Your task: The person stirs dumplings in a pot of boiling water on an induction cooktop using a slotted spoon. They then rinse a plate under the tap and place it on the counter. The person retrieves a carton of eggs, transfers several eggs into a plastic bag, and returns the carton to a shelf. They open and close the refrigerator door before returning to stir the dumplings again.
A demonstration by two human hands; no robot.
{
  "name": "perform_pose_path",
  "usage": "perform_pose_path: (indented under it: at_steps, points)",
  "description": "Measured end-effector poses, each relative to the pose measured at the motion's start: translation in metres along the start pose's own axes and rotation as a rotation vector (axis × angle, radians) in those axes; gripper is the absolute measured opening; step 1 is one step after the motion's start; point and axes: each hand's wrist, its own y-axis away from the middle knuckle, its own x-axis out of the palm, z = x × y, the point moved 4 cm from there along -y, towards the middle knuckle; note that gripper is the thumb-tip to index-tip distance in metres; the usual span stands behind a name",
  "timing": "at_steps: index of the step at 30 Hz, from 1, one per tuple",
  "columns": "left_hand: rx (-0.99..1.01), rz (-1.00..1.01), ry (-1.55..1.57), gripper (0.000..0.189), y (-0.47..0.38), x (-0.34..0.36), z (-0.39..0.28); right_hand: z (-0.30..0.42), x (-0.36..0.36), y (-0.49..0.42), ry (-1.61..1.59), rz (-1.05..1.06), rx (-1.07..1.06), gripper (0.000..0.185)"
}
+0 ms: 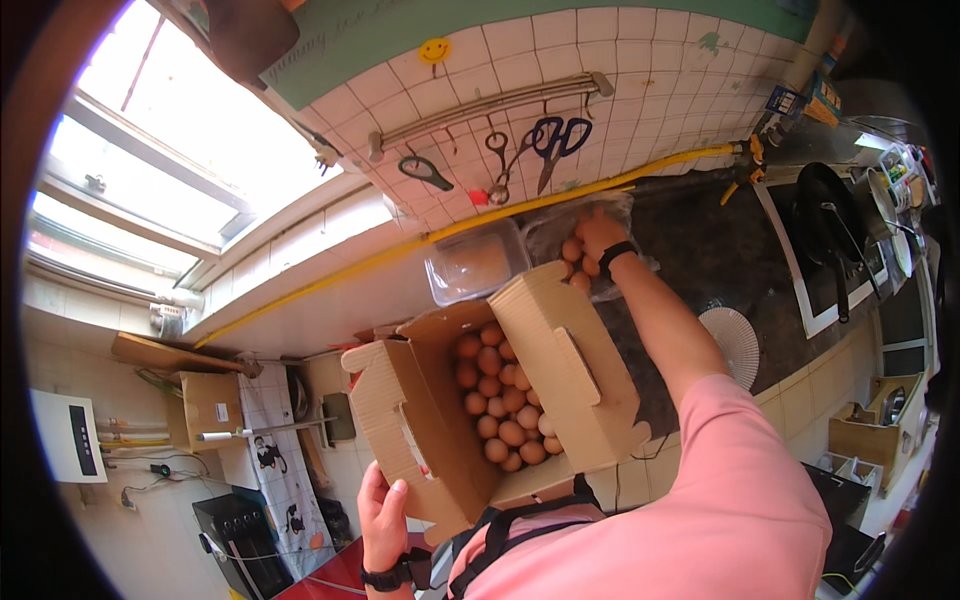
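Observation:
A cardboard box (pixel 450 427) with raised flaps holds many brown eggs (pixel 512 405). My left hand (pixel 385 517) is at the outer side of its left flap, thumb up, gripping the flap's edge. Stretched out beyond the box, my right hand (pixel 600 234) reaches into a clear plastic container (pixel 544 232) against the wall, which has several brown eggs (pixel 577 259) in it. The fingertips are partly hidden, and whether they hold an egg does not show. Left of that container stands a second clear plastic container (pixel 476 262); its contents are unclear.
A yellow gas pipe (pixel 525 206) runs along the tiled wall, below a rail (pixel 491 112) with scissors (pixel 555 150) hanging from it. On the dark counter at right are a round ribbed mat (pixel 729 345) and a stove with a black frying pan (pixel 825 210). A window (pixel 150 150) is at upper left.

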Motion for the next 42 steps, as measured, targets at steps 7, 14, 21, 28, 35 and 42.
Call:
perform_pose_path:
  at_steps: [7, 14, 21, 28, 35, 42]
  points:
    - [-0.080, 0.074, 0.170, 0.039, -0.008, 0.003, 0.002, 0.003, -0.108, 0.146, -1.082, 0.391, 0.103, 0.037]
    - [-0.004, 0.073, 0.022, 0.030, -0.014, 0.006, 0.009, 0.049, -0.168, 0.244, -1.457, 0.776, 0.112, 0.043]
    - [0.160, 0.090, -0.223, 0.027, -0.021, -0.007, 0.009, 0.149, -0.230, 0.263, -1.083, 0.584, -0.079, 0.024]
    - [0.176, 0.144, -0.043, 0.023, -0.019, -0.106, -0.009, 0.279, -0.257, 0.271, -0.956, 0.527, -0.068, 0.022]
    - [0.096, 0.093, 0.081, 0.022, 0.001, -0.272, -0.029, 0.468, -0.234, 0.266, -0.810, 0.620, -0.157, 0.020]
    - [0.043, -0.175, 0.069, 0.026, -0.018, -0.421, 0.009, 0.644, -0.122, 0.239, -0.637, 0.727, -0.444, 0.023]
